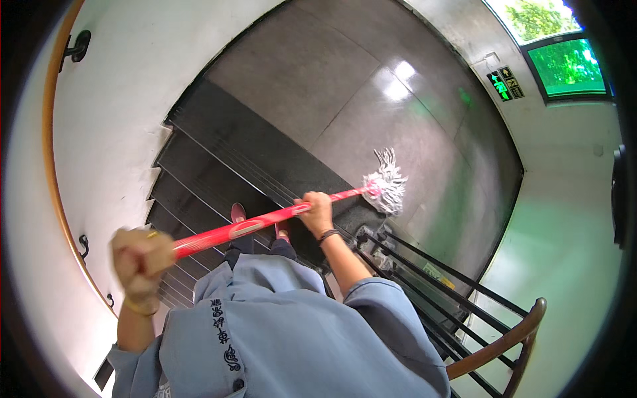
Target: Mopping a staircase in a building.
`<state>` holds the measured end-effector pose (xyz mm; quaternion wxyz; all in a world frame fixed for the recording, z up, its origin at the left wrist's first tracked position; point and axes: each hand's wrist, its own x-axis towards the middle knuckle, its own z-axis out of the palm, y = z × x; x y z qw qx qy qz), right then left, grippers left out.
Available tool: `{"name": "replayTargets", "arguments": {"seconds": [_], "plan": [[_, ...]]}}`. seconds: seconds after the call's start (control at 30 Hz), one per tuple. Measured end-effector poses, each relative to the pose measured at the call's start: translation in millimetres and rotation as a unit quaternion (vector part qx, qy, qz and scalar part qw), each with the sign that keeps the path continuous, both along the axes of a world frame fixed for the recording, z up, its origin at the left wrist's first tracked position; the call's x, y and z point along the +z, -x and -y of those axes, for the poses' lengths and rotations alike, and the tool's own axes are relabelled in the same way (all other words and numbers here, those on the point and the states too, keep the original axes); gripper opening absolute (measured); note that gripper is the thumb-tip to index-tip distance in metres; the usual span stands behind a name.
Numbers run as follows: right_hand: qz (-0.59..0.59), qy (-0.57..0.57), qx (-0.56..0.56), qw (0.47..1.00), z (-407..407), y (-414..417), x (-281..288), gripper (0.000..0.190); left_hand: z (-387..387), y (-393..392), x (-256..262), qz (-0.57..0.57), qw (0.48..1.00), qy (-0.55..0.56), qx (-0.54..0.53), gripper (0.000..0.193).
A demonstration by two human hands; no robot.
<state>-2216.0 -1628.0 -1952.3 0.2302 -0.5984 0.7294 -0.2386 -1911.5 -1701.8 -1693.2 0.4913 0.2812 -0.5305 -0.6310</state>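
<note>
A string mop with a red handle [264,220] runs slantwise across the view in front of me. My left hand [142,261], slightly blurred, is closed around the upper end of the handle. Farther down, my right hand [315,211] grips the same handle closer to the mop head. The white and grey strand mop head [388,186] rests on the grey tiled landing [343,124], near the edge of the dark top step [268,144]. Its strands are fanned out to the far side.
Dark stairs [191,199] descend beneath my feet. A wooden handrail [50,134] on black brackets follows the left wall. At the right stands a black-barred railing [443,288] with a wooden rail [502,343]. A green-lit exit sign [499,85] and a window [567,67] are beyond.
</note>
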Motion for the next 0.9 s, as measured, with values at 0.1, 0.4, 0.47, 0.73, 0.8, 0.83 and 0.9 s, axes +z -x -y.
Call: {"name": "replayTargets", "arguments": {"seconds": [0.1, 0.4, 0.47, 0.73, 0.8, 0.83, 0.9], "plan": [[0.092, 0.104, 0.051, 0.989, 35.6, -77.0, 30.1, 0.035, -11.4, -96.8, 55.2, 0.222, 0.959, 0.154, 0.083, 0.021], [0.300, 0.145, 0.310, 0.890, 120.1, -291.8, 72.2, 0.025, -44.5, -106.8, 97.1, 0.200, 0.806, 0.195, 0.522, 0.026], [0.274, 0.107, 0.431, 0.853, 147.5, -320.3, 59.5, 0.022, -49.0, -101.7, 98.5, 0.248, 0.814, 0.225, 0.475, 0.027], [0.027, 0.137, 0.478, 0.867, 256.6, -318.8, 15.2, 0.007, -50.2, -97.5, 69.2, 0.337, 0.852, 0.287, 0.281, 0.036], [0.014, 0.143, 0.450, 0.881, 266.0, -306.5, 10.2, 0.008, -46.3, -96.5, 64.3, 0.395, 0.836, 0.263, 0.276, 0.033], [0.006, 0.131, 0.432, 0.892, 272.9, -293.8, 4.8, 0.009, -41.2, -94.3, 61.8, 0.439, 0.828, 0.236, 0.258, 0.032], [0.045, 0.208, 0.348, 0.913, 282.3, -252.7, -8.3, 0.018, -21.8, -86.3, 45.2, 0.403, 0.843, 0.250, 0.253, 0.035]]}}
